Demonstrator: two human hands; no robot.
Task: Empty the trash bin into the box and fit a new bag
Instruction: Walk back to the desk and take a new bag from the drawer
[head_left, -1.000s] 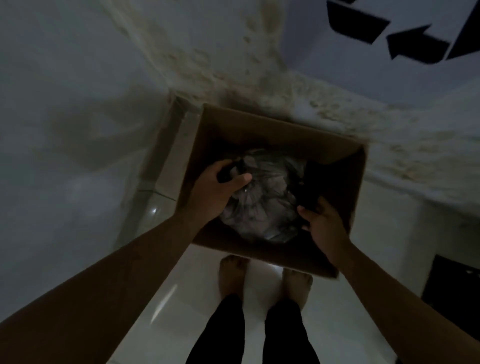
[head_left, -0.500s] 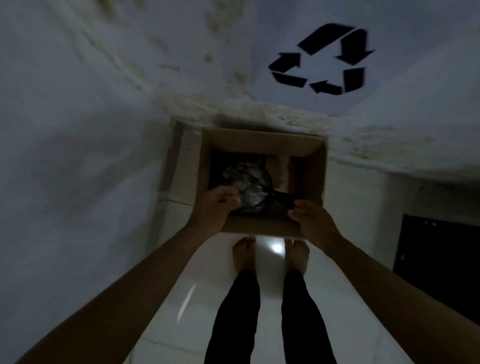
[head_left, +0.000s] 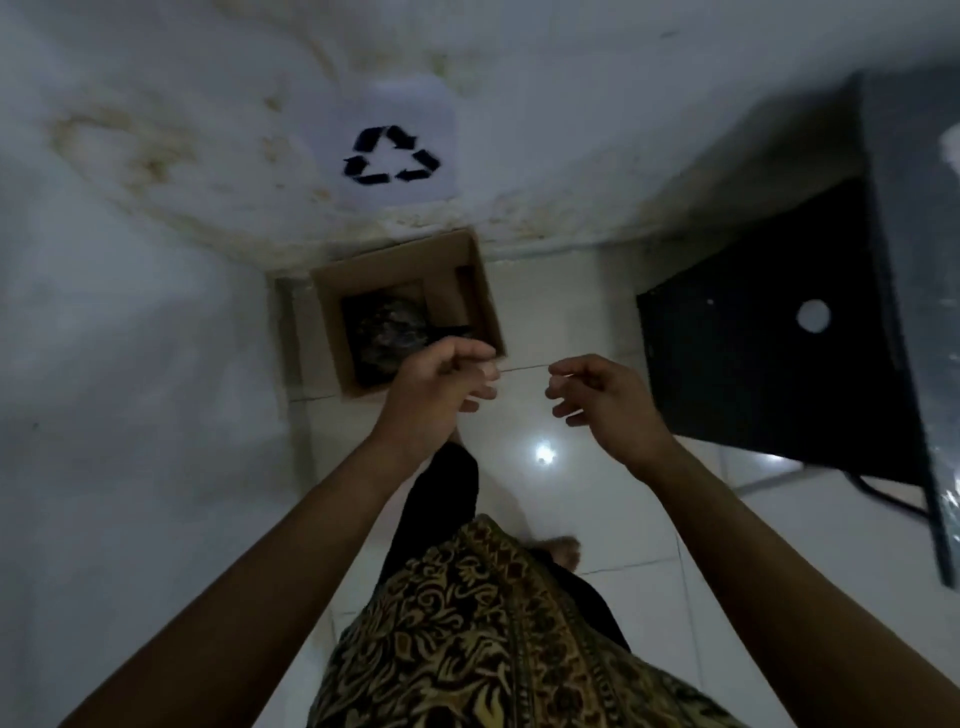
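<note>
An open cardboard box (head_left: 332, 317) stands on the floor in the corner, against the stained wall. Inside it lies a crumpled dark trash bag (head_left: 390, 330) full of waste. My left hand (head_left: 439, 387) hovers above the box's near right corner, fingers loosely curled and holding nothing. My right hand (head_left: 597, 397) is raised to the right of it over the white floor, fingers apart and empty. Both hands are well above the box and apart from the bag. No trash bin is in view.
A paper with a black recycling symbol (head_left: 390, 156) hangs on the wall above the box. A black cabinet-like object (head_left: 769, 332) with a round hole stands at the right. The white tiled floor (head_left: 571, 509) reflects a light. My legs and patterned garment (head_left: 467, 623) fill the bottom.
Both hands have let go of the trash bag and lifted out of the box. The view has pulled back and up, so the box looks smaller and farther away.
</note>
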